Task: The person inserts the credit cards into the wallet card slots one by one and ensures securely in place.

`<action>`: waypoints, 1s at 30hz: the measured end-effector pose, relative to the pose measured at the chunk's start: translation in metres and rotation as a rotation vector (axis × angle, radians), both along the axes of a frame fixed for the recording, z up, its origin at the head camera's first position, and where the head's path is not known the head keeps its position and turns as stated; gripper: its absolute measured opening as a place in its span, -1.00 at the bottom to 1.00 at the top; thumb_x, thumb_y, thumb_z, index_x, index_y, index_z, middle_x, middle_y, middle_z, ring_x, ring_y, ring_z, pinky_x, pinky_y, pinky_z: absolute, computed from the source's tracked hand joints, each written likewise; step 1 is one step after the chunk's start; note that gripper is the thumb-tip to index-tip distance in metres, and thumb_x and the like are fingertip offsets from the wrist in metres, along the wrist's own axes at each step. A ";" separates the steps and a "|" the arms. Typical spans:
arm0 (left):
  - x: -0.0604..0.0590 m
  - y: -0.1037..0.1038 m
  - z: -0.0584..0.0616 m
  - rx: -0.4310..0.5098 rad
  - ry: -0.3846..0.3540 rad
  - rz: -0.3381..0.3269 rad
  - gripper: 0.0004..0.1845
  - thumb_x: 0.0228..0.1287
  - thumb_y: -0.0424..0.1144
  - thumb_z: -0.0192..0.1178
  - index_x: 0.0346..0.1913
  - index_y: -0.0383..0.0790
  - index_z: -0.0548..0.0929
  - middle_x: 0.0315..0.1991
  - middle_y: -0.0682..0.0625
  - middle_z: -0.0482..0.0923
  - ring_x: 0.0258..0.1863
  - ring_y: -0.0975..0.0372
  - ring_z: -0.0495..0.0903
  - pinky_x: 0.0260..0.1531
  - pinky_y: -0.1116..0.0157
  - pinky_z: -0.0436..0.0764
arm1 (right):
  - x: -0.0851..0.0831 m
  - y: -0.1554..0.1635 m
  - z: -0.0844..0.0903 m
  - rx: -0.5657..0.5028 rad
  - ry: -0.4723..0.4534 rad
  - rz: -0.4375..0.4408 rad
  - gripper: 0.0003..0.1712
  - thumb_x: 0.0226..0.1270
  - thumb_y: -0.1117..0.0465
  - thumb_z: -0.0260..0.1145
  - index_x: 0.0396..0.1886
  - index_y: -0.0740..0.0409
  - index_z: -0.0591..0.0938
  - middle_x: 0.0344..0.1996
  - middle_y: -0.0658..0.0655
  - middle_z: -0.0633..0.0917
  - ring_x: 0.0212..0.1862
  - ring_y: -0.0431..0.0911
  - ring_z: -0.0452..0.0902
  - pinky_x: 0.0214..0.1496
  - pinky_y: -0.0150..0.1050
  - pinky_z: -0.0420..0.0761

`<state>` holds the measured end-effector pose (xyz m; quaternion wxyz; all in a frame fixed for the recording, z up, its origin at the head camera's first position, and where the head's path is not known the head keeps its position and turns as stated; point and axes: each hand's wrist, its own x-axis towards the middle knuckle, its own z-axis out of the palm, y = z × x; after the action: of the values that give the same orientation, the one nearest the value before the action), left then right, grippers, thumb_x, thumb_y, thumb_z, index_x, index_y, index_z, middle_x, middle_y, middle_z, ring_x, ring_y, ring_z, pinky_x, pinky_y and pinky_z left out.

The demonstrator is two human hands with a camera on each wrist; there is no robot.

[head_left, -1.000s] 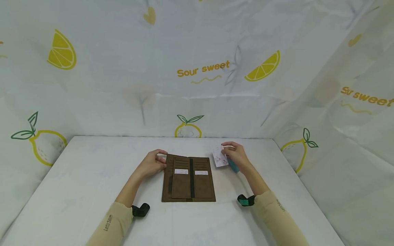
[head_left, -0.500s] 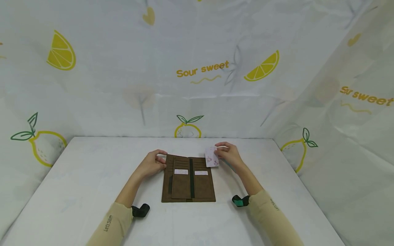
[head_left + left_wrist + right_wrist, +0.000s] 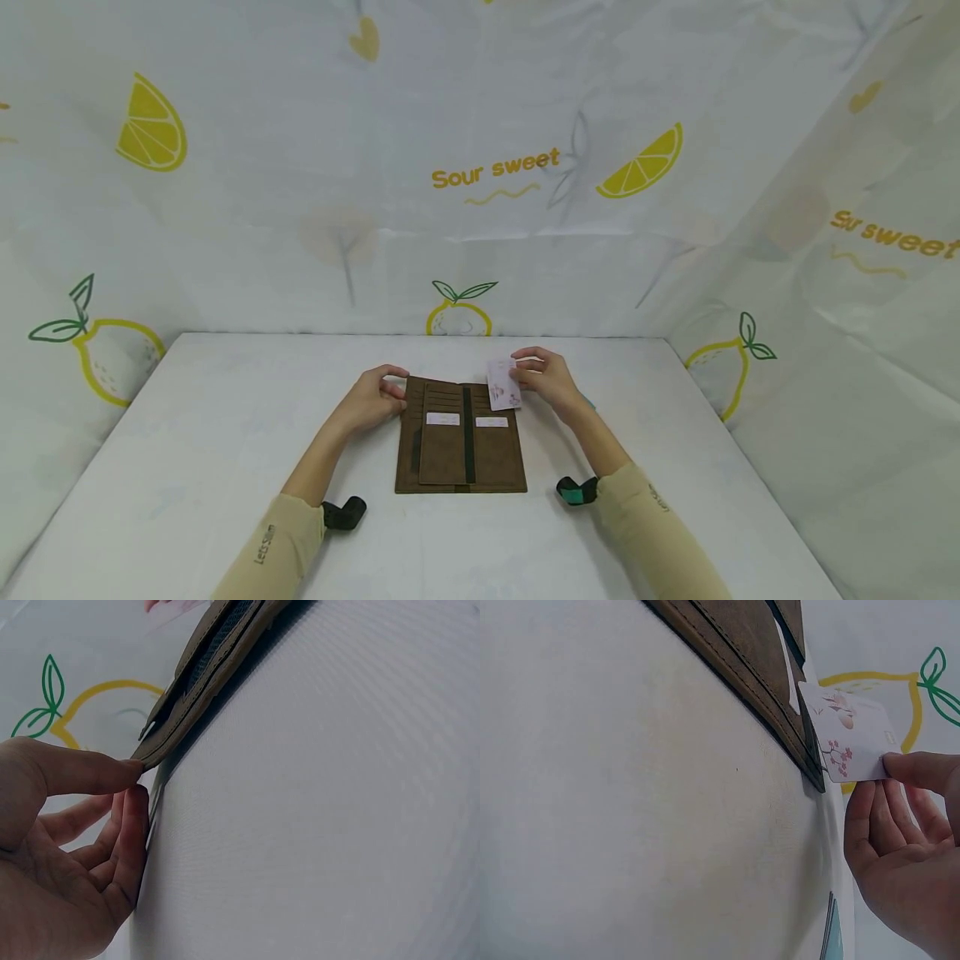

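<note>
A brown bifold wallet (image 3: 495,458) lies open flat on the white table. White cards (image 3: 442,419) show in slots on both of its inner panels. My left hand (image 3: 371,402) is at the wallet's upper left corner; in the left wrist view its thumb and fingers pinch that corner. My right hand (image 3: 549,381) pinches a white card (image 3: 855,739) with pink blossom print by its edge. In the head view the card overlaps the upper slots of the wallet's right panel.
A flat blue item (image 3: 832,930) lies on the table (image 3: 187,442) to the right, mostly hidden behind my right forearm in the head view. A white curtain (image 3: 285,208) with lemon prints hangs behind the table and along its right side.
My right hand has moved left with the card, from beside the wallet to over its upper right panel. The left hand and the wallet have stayed in place.
</note>
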<state>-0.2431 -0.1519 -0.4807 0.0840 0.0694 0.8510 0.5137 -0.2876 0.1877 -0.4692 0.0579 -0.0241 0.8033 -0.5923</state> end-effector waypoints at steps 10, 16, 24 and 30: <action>0.000 0.000 0.000 0.000 0.000 0.004 -0.43 0.27 -0.51 0.33 0.37 -0.41 0.57 -0.19 -0.18 0.72 -0.26 0.16 0.64 -0.21 0.30 0.55 | 0.000 -0.011 -0.001 -0.008 0.006 0.062 -0.58 0.46 0.38 0.43 0.25 0.39 0.63 -0.04 0.31 0.81 -0.16 -0.22 0.70 -0.08 -0.30 0.77; -0.001 0.000 -0.001 0.000 0.004 -0.002 -0.44 0.28 -0.50 0.33 0.37 -0.40 0.57 -0.18 -0.18 0.73 -0.25 0.16 0.64 -0.19 0.30 0.55 | 0.001 -0.018 -0.002 0.026 0.001 0.052 -0.63 0.47 0.37 0.42 0.22 0.35 0.65 -0.07 0.25 0.82 -0.15 -0.21 0.69 -0.10 -0.34 0.76; -0.001 0.000 -0.001 0.005 0.002 -0.004 -0.43 0.27 -0.51 0.32 0.37 -0.41 0.57 -0.19 -0.18 0.73 -0.27 0.17 0.64 -0.20 0.30 0.56 | 0.001 -0.023 -0.005 0.039 -0.007 0.049 -0.64 0.47 0.37 0.41 0.20 0.35 0.64 -0.03 0.31 0.81 -0.14 -0.18 0.68 -0.12 -0.37 0.74; -0.001 0.001 0.000 0.005 0.003 -0.007 -0.43 0.27 -0.52 0.32 0.37 -0.42 0.56 -0.19 -0.19 0.73 -0.28 0.18 0.64 -0.22 0.30 0.56 | 0.002 -0.022 -0.007 0.038 -0.016 0.047 -0.65 0.47 0.40 0.40 0.18 0.37 0.63 -0.08 0.26 0.80 -0.17 -0.19 0.67 -0.15 -0.36 0.74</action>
<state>-0.2445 -0.1512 -0.4810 0.0842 0.0732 0.8497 0.5153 -0.2853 0.1658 -0.4766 0.0787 -0.0369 0.8131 -0.5755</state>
